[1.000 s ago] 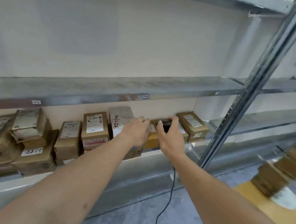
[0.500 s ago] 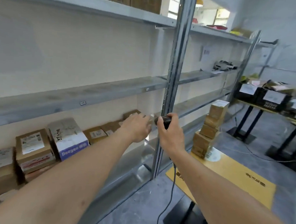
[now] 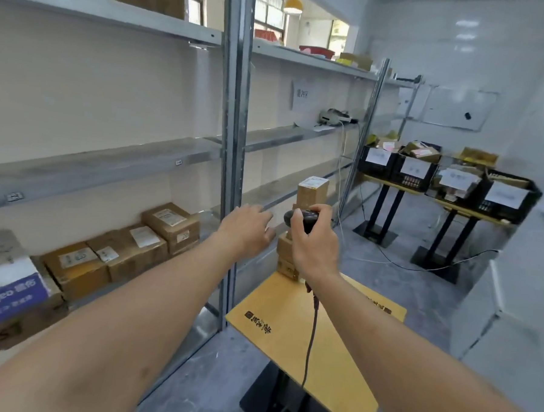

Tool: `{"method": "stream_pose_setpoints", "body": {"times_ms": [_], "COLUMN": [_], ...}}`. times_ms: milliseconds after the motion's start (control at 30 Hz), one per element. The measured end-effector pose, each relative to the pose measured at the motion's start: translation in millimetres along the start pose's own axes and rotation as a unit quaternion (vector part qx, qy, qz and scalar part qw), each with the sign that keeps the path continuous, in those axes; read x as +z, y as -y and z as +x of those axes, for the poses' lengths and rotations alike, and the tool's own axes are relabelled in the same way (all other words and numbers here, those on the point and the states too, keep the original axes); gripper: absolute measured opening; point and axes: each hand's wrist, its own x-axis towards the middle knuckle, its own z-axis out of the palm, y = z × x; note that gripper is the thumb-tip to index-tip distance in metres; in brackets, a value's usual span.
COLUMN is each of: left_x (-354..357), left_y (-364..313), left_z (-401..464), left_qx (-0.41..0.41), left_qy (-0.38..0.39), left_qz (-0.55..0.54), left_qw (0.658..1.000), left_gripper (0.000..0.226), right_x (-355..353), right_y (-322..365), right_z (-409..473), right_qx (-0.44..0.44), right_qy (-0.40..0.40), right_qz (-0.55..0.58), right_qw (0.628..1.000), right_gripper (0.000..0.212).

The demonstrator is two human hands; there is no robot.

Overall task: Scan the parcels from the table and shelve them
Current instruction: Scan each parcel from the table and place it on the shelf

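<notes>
The right hand [image 3: 314, 242] grips a black scanner [image 3: 300, 218], fingers curled round it; its head points toward 12 o'clock, at the stack of parcels [image 3: 308, 207], and its cable [image 3: 311, 334] hangs down toward 6 o'clock. The left hand [image 3: 247, 233] holds nothing, fingers relaxed and spread a little, just at 9 o'clock of the scanner. The stack stands upright, long axis vertical, on the far end of the yellow counter [image 3: 289, 332], partly hidden behind the right hand. Approx. five more parcels lie on the lower shelf [image 3: 93, 168] at 9 o'clock, labels up. At 2 o'clock, black crates [image 3: 414, 172] w/ white labels hold mixed packets.
</notes>
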Motion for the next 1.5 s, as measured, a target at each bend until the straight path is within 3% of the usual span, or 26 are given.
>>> {"method": "stream_pose_setpoints", "body": {"times_ms": [300,667,900,1033,1267,1500], "left_x": [34,96,132,149,171,192], "left_y": [-40,13,31,26,7,4], "left_z": [82,239,336,369,404,420], "left_qx": [0.030,0.049,0.069,0.043,-0.061,-0.117], "left_qy": [0.013,0.025,0.012,-0.001,0.056,0.050], "left_qz": [-0.029,-0.054,-0.099,-0.112,-0.164,-0.255], "left_qw": [0.999,0.997,0.993,0.993,0.983,0.958], "left_gripper": [0.046,0.040,0.052,0.069,0.106,0.087], "right_x": [-23,51,91,100,93,82], "right_y": [-53,-96,-114,-131,-161,-174], "right_z": [60,186,264,289,314,330], "right_qx": [0.027,0.070,0.128,0.151,0.172,0.173], "right_qy": [-0.028,-0.069,-0.123,-0.137,-0.149,-0.147], "right_qz": [-0.010,-0.045,-0.070,-0.085,-0.101,-0.100], "right_qw": [0.999,0.994,0.982,0.975,0.968,0.969], "right_gripper": [0.036,0.033,0.032,0.030,0.029,0.030]}}
